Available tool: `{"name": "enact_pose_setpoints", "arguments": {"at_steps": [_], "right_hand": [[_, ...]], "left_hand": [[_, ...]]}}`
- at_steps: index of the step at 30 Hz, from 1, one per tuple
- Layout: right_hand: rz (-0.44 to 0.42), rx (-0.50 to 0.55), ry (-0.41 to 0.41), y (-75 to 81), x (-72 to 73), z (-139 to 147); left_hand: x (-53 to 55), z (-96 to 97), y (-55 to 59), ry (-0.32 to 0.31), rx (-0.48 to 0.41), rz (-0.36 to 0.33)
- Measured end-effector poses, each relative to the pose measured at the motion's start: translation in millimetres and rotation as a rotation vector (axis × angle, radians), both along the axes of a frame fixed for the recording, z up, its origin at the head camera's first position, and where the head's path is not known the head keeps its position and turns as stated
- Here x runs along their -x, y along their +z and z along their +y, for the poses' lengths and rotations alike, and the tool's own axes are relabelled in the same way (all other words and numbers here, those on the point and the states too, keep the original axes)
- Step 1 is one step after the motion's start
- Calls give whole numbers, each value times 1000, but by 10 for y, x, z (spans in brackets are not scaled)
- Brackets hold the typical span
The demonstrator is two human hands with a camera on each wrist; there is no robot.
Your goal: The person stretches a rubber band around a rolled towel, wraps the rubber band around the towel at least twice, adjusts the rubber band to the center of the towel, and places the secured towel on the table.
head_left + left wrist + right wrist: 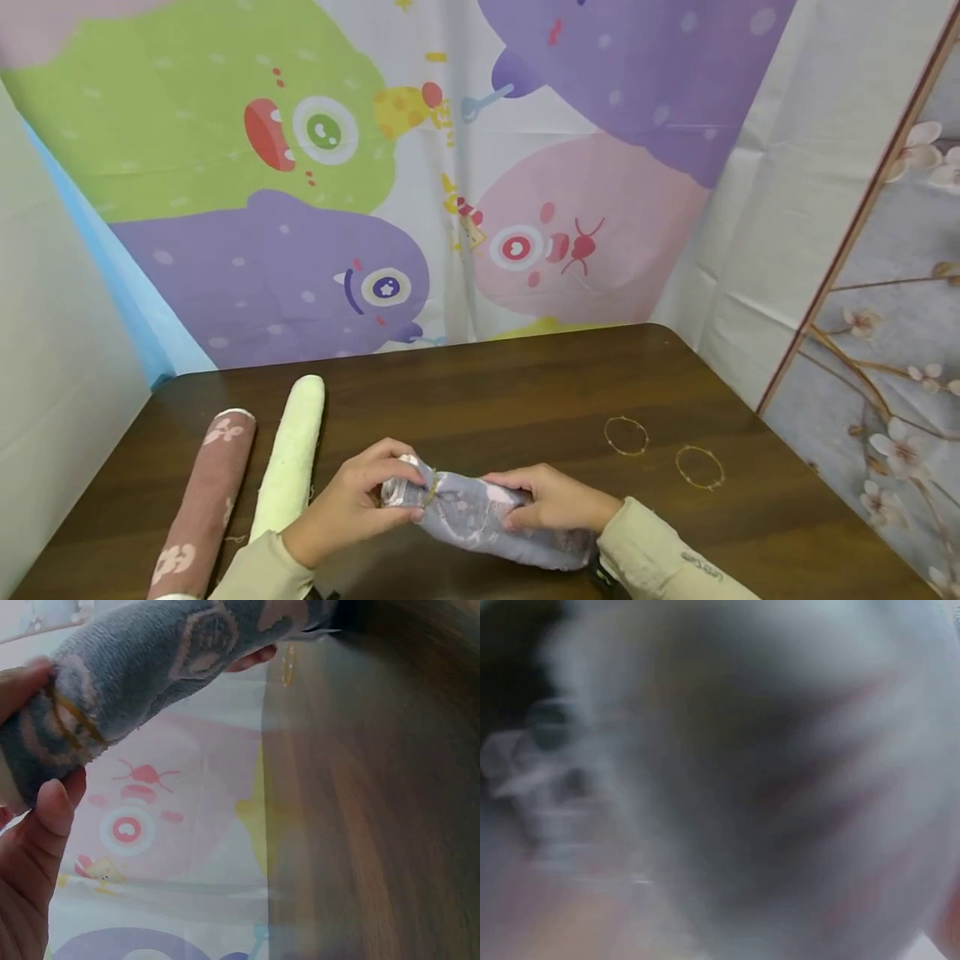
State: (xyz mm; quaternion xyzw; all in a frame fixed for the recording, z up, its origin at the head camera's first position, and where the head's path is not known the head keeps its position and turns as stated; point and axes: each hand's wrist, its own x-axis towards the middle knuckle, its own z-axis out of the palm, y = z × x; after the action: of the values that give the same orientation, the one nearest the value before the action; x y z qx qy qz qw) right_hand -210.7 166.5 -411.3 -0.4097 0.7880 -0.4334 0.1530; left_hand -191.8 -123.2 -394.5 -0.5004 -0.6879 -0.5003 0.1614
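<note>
1. Grey-blue towelling with pink patterning forms the roll (480,518), held over the table's near side; contact beneath cannot be told.
2. Yellow band (431,487) rings the roll near its left end.
3. Left hand (367,492): fingers and thumb bent around that end, parted by the roll's thickness.
4. Right hand (555,498): grips farther along, thumb and fingers curled; the right wrist view is blurred.
5. Judgement: seating the band well calls for easing it inward evenly, untwisted, with the right grip keeping the layers tight.
6. Dark wood-look table (487,400): two loose bands (626,436) at right; pale-yellow roll (290,458) and reddish-brown roll (206,508) at left.
7. Room: cartoon-printed curtain (480,150) behind, blossom-printed panel (892,333) at right.
</note>
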Motion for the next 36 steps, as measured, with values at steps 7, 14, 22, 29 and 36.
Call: {"name": "enact_pose_setpoints", "arguments": {"at_steps": [7, 14, 22, 29, 36], "right_hand": [[355, 63, 69, 299, 27, -318], [872, 153, 18, 446, 13, -543], [1155, 161, -93, 422, -16, -624], [1323, 151, -128, 416, -7, -651], [1315, 162, -143, 362, 8, -676]], "left_hand": [[-25, -28, 36, 60, -6, -35], [-56, 36, 126, 108, 64, -53], [-40, 84, 141, 105, 80, -26], [6, 93, 135, 84, 88, 43], [56, 93, 91, 42, 44, 80]]}}
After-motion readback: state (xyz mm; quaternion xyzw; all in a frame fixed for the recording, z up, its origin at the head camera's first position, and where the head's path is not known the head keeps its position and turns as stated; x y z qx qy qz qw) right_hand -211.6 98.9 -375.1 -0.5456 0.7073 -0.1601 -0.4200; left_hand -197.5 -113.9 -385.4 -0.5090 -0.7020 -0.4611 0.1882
